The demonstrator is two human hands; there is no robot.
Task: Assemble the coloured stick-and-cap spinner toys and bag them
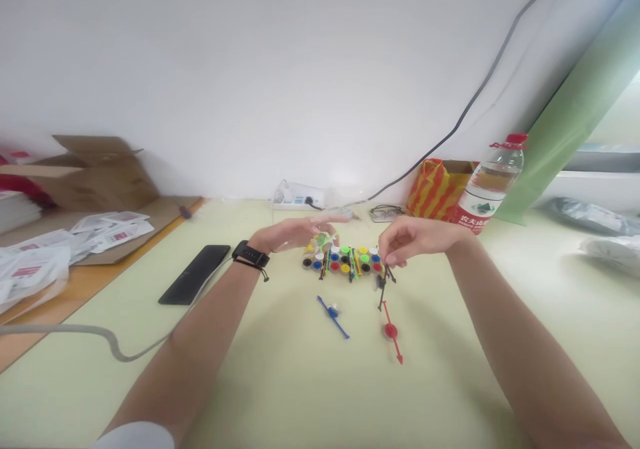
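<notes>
Left hand (295,233) reaches palm-down mid-frame, can't tell if it's gripping. Right hand (413,239), right of centre, droops, fingertips pinching a black spinner (381,282).

White wall (240,69) behind a pale green tabletop (320,395); a green panel (570,115) slants upward at far right.

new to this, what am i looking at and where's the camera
No machine here: a person works bare-handed, seen in one picture from a camera worn on the head, looking forward and down. On the pale table lie rows of coloured discs, a blue arrow piece, a red arrow piece and a black phone-like slab. The right hand appears to pinch a black arrow piece. The left hand is at some clear plastic; its grip is unclear.
</notes>
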